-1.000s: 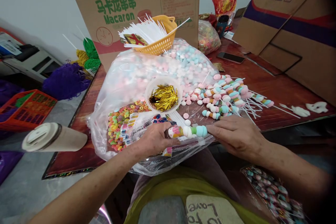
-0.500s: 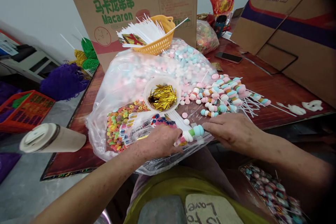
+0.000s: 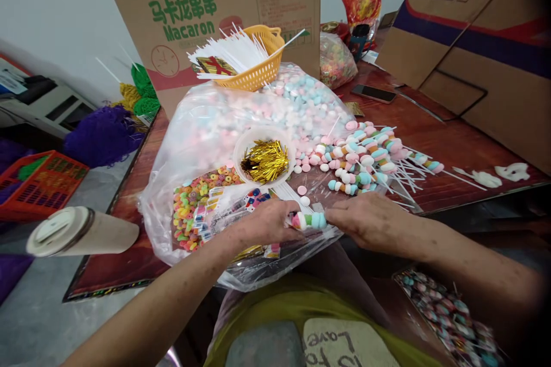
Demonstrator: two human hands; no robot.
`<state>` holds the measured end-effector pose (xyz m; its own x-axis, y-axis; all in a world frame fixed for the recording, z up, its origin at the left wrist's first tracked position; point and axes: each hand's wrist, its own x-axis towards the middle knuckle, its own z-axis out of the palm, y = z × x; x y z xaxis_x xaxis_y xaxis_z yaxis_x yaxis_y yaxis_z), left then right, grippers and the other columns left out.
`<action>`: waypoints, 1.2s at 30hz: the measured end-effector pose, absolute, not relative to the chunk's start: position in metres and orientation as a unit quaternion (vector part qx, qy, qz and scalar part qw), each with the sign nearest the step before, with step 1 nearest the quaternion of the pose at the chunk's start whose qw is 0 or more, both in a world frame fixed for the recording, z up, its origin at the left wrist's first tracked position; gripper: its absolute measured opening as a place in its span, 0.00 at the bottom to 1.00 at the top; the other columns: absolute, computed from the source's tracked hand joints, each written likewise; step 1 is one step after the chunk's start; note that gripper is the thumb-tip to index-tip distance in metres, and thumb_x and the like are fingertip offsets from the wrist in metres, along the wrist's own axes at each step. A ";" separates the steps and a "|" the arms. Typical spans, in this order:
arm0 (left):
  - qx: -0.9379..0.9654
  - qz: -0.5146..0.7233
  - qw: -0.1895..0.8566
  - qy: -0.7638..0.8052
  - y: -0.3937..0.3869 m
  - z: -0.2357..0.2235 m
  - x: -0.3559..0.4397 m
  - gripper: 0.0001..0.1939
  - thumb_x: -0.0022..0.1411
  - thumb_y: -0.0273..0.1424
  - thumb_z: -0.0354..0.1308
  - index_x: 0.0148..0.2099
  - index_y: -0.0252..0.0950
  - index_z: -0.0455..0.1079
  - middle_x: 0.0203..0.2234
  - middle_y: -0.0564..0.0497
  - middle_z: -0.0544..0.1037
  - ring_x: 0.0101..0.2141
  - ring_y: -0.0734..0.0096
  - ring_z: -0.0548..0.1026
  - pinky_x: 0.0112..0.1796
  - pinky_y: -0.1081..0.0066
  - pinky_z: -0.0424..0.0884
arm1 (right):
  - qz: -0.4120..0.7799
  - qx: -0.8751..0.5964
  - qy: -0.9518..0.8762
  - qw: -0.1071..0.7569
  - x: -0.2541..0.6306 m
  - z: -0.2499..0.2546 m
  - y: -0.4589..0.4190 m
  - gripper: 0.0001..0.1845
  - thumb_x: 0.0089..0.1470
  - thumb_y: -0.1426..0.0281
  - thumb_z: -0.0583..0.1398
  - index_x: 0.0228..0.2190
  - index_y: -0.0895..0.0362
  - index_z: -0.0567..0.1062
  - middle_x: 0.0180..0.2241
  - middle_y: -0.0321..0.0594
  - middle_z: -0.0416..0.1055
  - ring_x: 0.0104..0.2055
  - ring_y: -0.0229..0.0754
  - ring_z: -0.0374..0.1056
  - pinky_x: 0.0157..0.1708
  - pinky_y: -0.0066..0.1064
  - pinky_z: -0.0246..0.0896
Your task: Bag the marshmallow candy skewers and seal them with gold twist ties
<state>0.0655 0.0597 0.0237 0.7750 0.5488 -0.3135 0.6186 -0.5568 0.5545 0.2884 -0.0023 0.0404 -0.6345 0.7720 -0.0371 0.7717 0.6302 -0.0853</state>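
Across the tabletop (image 3: 434, 140), our big clear bag (image 3: 161, 209) spreads out; a pile of candy skewers (image 3: 379, 152) lies between one and two o'clock of our work. At five o'clock from the tinsel bowl (image 3: 264, 133), we have one strung skewer (image 3: 316, 221) between our hands — the left hand (image 3: 269, 221) pinched on its near end, the right hand (image 3: 370, 221) touching the blue end, its grip unclear. We seem to be adjusting it; the next move calls for a steady left pinch — and light right fingertips.
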 end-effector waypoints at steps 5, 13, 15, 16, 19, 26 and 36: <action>0.826 -0.046 0.453 0.332 0.068 0.020 0.060 0.19 0.47 0.42 0.64 0.38 0.34 0.70 0.29 0.55 0.73 0.31 0.71 0.70 0.30 0.76 0.64 | -0.068 -0.368 -0.926 0.044 0.290 0.025 -0.011 0.09 0.47 0.82 0.54 0.28 0.57 0.70 0.22 0.36 0.68 0.23 0.37 0.60 0.23 0.30 0.38; 0.932 -0.022 0.124 0.341 0.050 0.023 0.076 0.07 0.53 0.29 0.54 0.34 0.35 0.71 0.29 0.46 0.77 0.32 0.62 0.74 0.35 0.67 0.65 | 0.046 -0.421 -0.906 0.021 0.290 0.034 -0.016 0.07 0.49 0.78 0.54 0.26 0.57 0.70 0.21 0.34 0.69 0.20 0.34 0.59 0.21 0.30 0.33; 0.940 -0.021 0.105 0.323 0.047 0.021 0.078 0.07 0.54 0.29 0.53 0.33 0.35 0.71 0.28 0.45 0.77 0.33 0.61 0.74 0.35 0.66 0.65 | 0.055 -0.450 -0.891 0.016 0.284 0.036 -0.018 0.08 0.50 0.77 0.53 0.26 0.56 0.70 0.22 0.35 0.70 0.21 0.35 0.60 0.21 0.30 0.34; 0.940 -0.023 0.114 0.322 0.045 0.020 0.080 0.07 0.54 0.31 0.53 0.32 0.35 0.71 0.28 0.45 0.77 0.32 0.61 0.75 0.34 0.67 0.65 | 0.046 -0.463 -0.885 0.011 0.280 0.035 -0.019 0.08 0.50 0.78 0.53 0.26 0.56 0.71 0.23 0.36 0.70 0.21 0.35 0.61 0.21 0.30 0.33; 0.930 -0.048 0.163 0.326 0.042 0.015 0.086 0.12 0.55 0.40 0.54 0.32 0.37 0.71 0.26 0.47 0.77 0.31 0.59 0.75 0.31 0.68 0.65 | -0.001 -0.471 -0.882 -0.001 0.269 0.028 -0.023 0.08 0.46 0.79 0.55 0.27 0.57 0.71 0.22 0.37 0.70 0.22 0.36 0.62 0.21 0.32 0.32; 0.880 -0.080 0.350 0.312 0.060 0.032 0.077 0.43 0.44 0.49 0.64 0.60 0.38 0.56 0.40 0.45 0.77 0.39 0.58 0.74 0.37 0.68 0.67 | 0.023 -0.414 -0.905 0.091 0.278 0.012 -0.011 0.09 0.52 0.77 0.52 0.25 0.59 0.71 0.23 0.38 0.68 0.23 0.36 0.60 0.23 0.29 0.40; 0.876 -0.032 0.248 0.412 0.053 0.031 0.049 0.07 0.57 0.33 0.56 0.38 0.37 0.69 0.31 0.52 0.77 0.33 0.68 0.74 0.33 0.73 0.65 | 0.009 -0.457 -0.888 0.057 0.288 0.018 -0.025 0.10 0.49 0.79 0.51 0.28 0.58 0.71 0.22 0.38 0.69 0.23 0.37 0.59 0.24 0.30 0.41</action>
